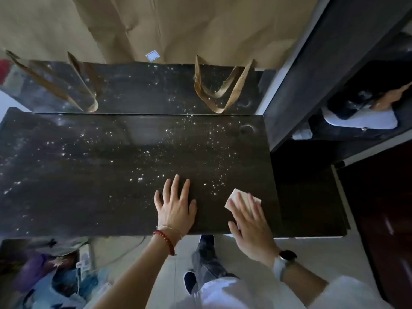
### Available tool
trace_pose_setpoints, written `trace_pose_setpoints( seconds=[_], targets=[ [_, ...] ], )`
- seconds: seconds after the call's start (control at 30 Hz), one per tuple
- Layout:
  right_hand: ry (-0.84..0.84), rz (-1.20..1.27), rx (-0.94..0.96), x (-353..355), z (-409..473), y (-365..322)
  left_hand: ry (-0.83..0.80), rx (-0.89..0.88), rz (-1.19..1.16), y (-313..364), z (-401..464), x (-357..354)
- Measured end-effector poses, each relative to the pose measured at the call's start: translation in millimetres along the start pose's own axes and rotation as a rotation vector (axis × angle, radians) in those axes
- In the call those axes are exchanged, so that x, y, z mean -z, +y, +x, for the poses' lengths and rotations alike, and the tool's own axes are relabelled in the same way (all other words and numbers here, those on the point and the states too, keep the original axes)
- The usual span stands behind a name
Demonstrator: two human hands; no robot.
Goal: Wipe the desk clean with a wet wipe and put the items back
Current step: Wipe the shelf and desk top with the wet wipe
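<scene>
Here, right hand [249,221] flat on wipe [240,196]

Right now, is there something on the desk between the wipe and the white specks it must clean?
Nothing visible blocks it. The right hand presses the wet wipe flat on the dark desk; the white specks begin just beyond it. The left hand rests flat beside, out of that path.

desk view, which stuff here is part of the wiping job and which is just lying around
Job:
desk with white specks
wipe under the right hand
left hand flat on the desk

Lying about:
bag handles at the desk's back edge
clutter on the floor, lower left
</scene>
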State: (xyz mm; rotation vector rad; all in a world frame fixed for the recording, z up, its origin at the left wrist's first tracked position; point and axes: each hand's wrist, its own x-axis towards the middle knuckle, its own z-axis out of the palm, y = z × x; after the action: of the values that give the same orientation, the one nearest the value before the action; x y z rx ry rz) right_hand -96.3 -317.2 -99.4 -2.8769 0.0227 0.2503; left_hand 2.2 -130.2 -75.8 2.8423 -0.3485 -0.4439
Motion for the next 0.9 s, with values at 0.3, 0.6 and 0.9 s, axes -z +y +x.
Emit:
trace_pose_setpoints(
  seconds=[0.3,0.6,0.9],
  targets=[
    [0.034,0.076,-0.310,40.5,171.7,44.6,0.019,0.000,0.035,-3.1,69.5,11.4],
    [0.100,0.157,-0.199,43.9,227.0,-13.7,0.086,-0.042,0.012,-30.7,85.8,16.7],
    [0.132,0.067,-0.433,54.3,215.8,57.3,0.039,-0.095,0.074,-35.5,86.9,22.3]
  ],
)
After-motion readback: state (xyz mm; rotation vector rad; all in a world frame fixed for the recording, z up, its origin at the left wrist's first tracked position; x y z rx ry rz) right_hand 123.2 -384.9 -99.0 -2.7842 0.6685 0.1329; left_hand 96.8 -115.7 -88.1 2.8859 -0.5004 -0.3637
